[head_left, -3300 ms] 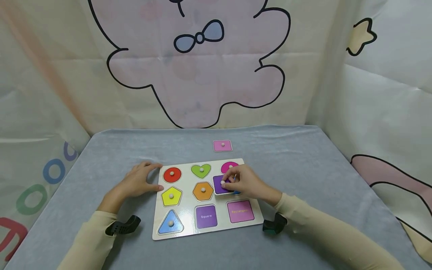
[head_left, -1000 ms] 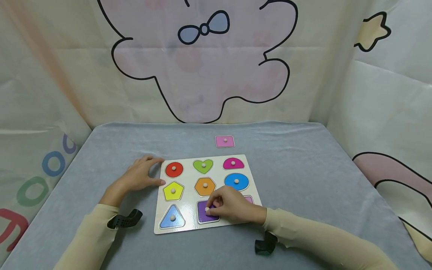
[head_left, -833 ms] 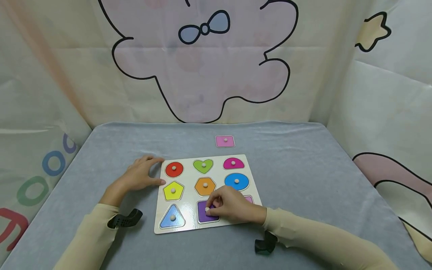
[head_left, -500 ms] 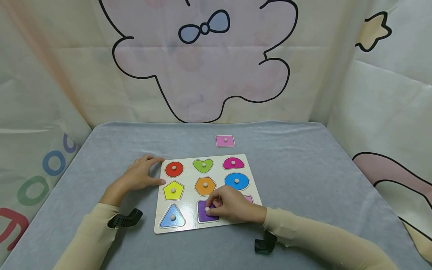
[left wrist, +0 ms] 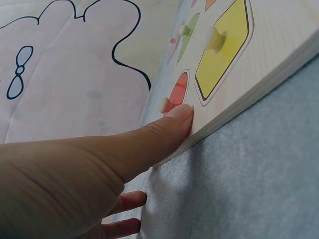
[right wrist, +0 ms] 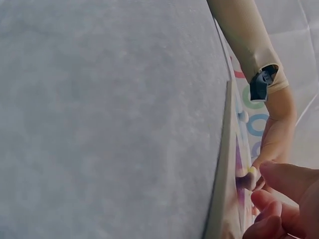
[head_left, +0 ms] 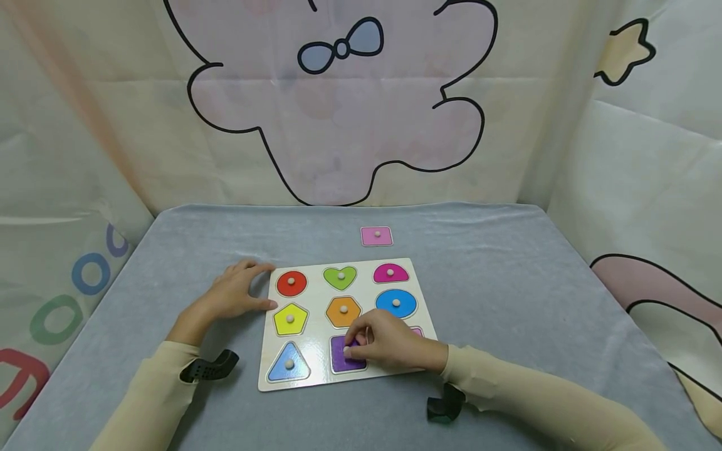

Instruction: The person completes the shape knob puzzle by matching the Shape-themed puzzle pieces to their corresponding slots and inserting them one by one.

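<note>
A white wooden puzzle board point(head_left: 316, 378) lies on the table. My right hand point(head_left: 389, 343) pinches the round knob of the purple square puzzle piece point(head_left: 338, 362), which sits in the bottom middle recess. In the right wrist view, the thumb and fingertips of that hand are close at the knob point(right wrist: 249, 177). My left hand point(head_left: 231, 291) touches the board's left edge, its thumb point(left wrist: 169, 124) straight against the rim and other fingers below. A pink rectangle piece point(head_left: 376, 236) lies behind the board. My right hand mostly covers the pink rectangle recess point(head_left: 417, 331).
Other knobbed pieces sit in the board, among them a red circle point(head_left: 284, 289), a blue oval point(head_left: 383, 303) and a blue triangle point(head_left: 282, 373). Grey-blue cloth point(head_left: 507, 300) covers the table. Printed fabric walls point(head_left: 395, 113) stand behind and at both sides.
My right hand has brought the purple square from above the blue oval down into the bottom middle recess. It has stayed there over the last second. My left hand stays at the board's edge.
</note>
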`<state>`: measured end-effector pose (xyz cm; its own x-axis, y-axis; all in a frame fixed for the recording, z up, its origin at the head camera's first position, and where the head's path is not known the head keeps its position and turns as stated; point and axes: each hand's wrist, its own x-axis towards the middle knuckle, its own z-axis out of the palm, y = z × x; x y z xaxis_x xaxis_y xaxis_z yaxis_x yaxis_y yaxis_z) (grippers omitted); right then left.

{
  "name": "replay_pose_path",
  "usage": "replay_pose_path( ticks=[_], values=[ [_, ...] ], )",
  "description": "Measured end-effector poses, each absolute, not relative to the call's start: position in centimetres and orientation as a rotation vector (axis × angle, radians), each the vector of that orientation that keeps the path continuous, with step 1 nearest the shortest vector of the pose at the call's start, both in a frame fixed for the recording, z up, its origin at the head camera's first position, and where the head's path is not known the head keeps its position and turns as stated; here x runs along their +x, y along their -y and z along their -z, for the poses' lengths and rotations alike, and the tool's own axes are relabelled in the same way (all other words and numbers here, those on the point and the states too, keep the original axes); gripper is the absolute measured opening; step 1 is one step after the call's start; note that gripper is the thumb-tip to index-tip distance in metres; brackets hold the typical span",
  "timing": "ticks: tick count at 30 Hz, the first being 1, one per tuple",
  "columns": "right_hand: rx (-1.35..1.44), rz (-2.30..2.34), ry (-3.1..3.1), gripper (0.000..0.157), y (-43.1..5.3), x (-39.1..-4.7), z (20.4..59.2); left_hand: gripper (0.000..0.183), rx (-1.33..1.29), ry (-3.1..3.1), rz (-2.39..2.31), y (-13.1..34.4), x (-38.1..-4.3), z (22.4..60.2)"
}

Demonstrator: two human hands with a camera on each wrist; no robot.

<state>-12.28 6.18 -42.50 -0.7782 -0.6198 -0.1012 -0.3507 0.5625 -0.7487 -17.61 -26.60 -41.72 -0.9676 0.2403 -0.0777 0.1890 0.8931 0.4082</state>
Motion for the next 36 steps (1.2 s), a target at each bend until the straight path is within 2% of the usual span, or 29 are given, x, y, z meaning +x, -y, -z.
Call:
replay_pose_path(
  ticks=[7,21,28,36],
  values=[
    [-0.863,1.120,-2.451,0.013,-6.8,-13.1,41.8,0.083,0.322,-2.935,-0.620,26.6,-17.5,41.8],
    [-0.870,1.317,-2.532,0.006,-8.9,-16.4,40.1,0.083,0.335,-2.938,-0.618,26.4,-17.4,41.5],
    [-0.868,1.418,-2.489,0.011,-10.5,-18.7,40.2,0.083,0.329,-2.939,-0.624,26.3,-17.3,41.4],
    [-0.733,1.391,-2.515,0.021,-12.2,-21.3,40.3,0.082,0.325,-2.939,-0.630,26.2,-17.4,41.6]
  ],
)
